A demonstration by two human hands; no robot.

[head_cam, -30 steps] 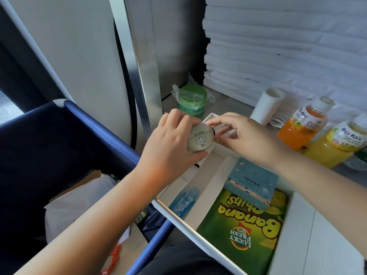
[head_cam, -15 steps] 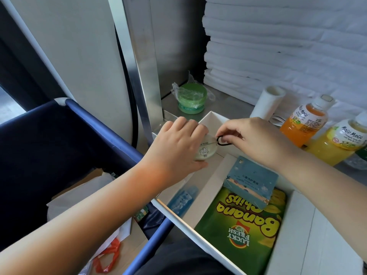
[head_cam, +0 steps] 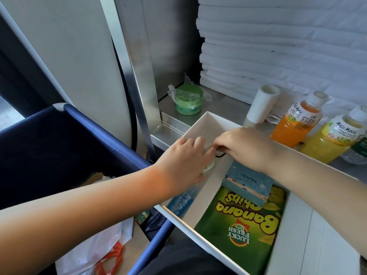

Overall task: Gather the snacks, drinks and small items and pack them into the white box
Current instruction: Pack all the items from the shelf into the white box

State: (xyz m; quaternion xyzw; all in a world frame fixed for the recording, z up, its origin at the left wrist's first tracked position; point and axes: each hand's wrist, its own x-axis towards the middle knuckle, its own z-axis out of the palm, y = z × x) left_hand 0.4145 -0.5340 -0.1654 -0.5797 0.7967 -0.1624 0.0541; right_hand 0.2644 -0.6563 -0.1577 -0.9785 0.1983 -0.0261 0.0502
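The white box lies open on the steel counter. My left hand grips a small pale round item... inside the box's narrow left compartment, low against its floor, mostly hidden under my fingers. My right hand pinches the item's thin black loop. A green Banana Chips bag fills the wide compartment, with a light blue packet on top. A blue wrapped item lies in the narrow compartment near me.
An orange Mogu Mogu bottle and a yellow one stand right of the box. A green jar in plastic wrap and a white roll sit behind it. A dark blue bin with a white bag is at left.
Both hands have gone down from above the box into its narrow compartment, carrying the round item with them. The right hand shifted from the item's side to its black loop.
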